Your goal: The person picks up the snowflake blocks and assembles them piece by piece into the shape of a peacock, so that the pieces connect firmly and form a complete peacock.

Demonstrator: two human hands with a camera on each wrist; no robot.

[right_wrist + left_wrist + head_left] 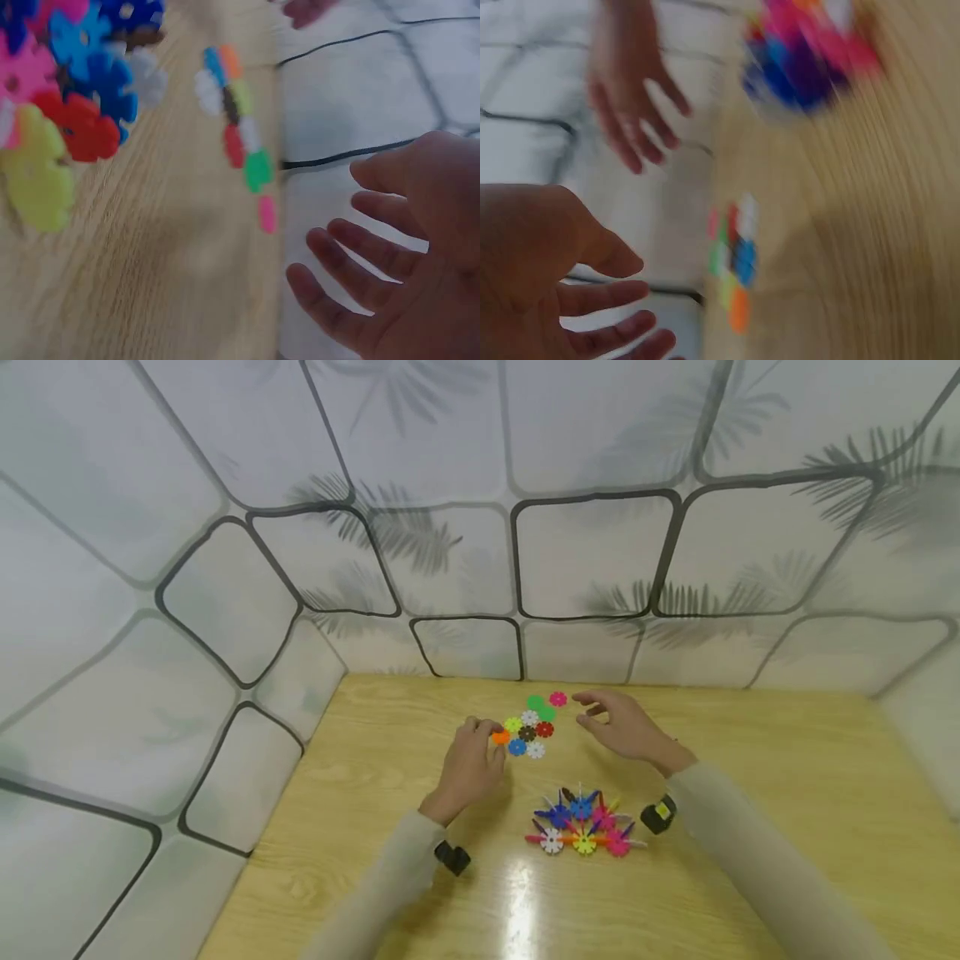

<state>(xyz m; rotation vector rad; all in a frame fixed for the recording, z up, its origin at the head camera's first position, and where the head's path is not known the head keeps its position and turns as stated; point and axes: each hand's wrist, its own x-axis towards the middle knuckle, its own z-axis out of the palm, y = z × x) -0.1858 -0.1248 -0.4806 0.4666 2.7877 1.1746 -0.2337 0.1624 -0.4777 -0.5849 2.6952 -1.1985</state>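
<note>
My left hand (467, 767), fingers spread and slightly bent, hovers beside the orange notched disc (501, 737) at the left of a loose group of flat plastic snowflake discs. In the left wrist view nothing is between the left hand's (551, 262) thumb and fingers. On the group's other side my right hand (624, 724) hangs with loosely bent fingers, close to a pink disc (558, 699). The right wrist view shows the right hand (409, 259) holding nothing. Green (536, 702), red (544, 729), brown (527, 733), blue (517, 747), white and yellow discs lie between the hands.
Nearer to me, between the forearms, a spiky built piece of interlocked snowflake discs (581, 808) sits on the wooden table (360, 777). A patterned wall (465, 647) rises right behind the table's back edge. Black cameras (452, 857) are strapped to both wrists.
</note>
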